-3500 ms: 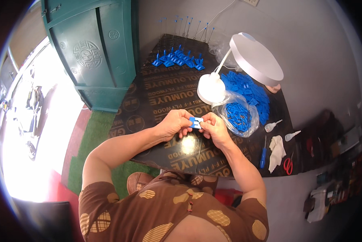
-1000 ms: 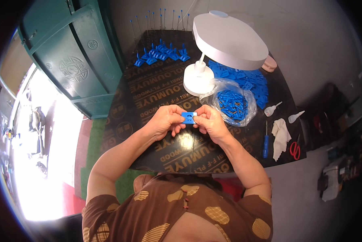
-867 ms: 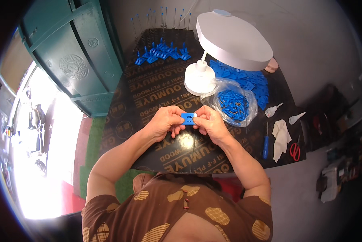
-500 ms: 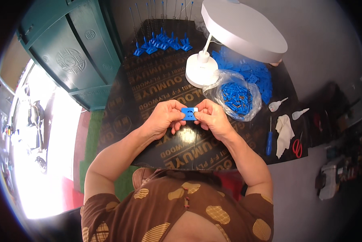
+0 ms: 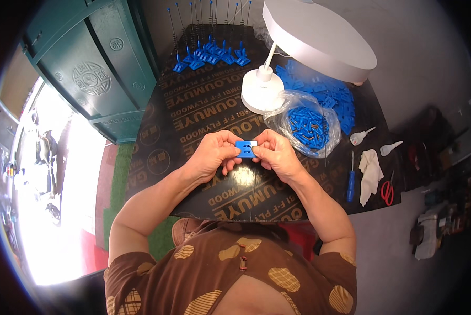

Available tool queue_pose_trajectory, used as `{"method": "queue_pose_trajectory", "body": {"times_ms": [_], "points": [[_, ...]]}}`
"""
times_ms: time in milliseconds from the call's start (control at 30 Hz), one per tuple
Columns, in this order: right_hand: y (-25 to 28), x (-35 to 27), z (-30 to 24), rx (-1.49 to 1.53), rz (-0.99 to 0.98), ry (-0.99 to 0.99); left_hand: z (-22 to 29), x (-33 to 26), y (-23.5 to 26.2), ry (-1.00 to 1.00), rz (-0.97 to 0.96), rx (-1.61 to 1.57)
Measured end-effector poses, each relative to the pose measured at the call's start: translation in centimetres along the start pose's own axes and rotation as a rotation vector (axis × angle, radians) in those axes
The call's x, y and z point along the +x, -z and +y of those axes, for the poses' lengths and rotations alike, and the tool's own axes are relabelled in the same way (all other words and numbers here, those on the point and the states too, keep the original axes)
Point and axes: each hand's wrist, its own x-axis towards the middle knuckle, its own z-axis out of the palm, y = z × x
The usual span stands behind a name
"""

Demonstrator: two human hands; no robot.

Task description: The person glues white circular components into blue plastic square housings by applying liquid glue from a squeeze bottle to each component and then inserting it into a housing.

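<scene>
Between my two hands, over the near middle of the dark table, I hold a small flat blue plastic plate (image 5: 246, 149) with slots in it. My left hand (image 5: 218, 153) pinches its left edge between thumb and fingers. On its right edge, my right hand (image 5: 273, 152) does the same. The fingers behind the plate are partly hidden. Beyond my right hand, a clear plastic bag (image 5: 330, 146) lies open with many small blue pieces (image 5: 308, 127) inside. Behind that bag spreads a pile of flat blue plates (image 5: 332, 97).
A white lamp (image 5: 261, 92) stands at the back, its wide head overhanging the pile. Blue bases with upright spring wires (image 5: 209, 55) stand far left. At right lie a blue screwdriver (image 5: 351, 185), a pale cloth (image 5: 371, 176), red scissors (image 5: 387, 192) and two small white bottles (image 5: 359, 137).
</scene>
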Motion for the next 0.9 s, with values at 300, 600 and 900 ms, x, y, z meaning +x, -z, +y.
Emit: {"method": "queue_pose_trajectory", "body": {"times_ms": [300,600,900], "points": [[-0.05,0.08,0.03,0.011,0.017,0.020,-0.07,0.06,0.08,-0.015,0.005,0.001],[0.12,0.17,0.41,-0.003,0.037,0.012,-0.22,0.16,-0.04,-0.019,-0.014,0.017],[-0.11,0.09,0.40,-0.026,0.031,0.026,-0.10,-0.16,-0.15,-0.006,-0.011,0.041]]}}
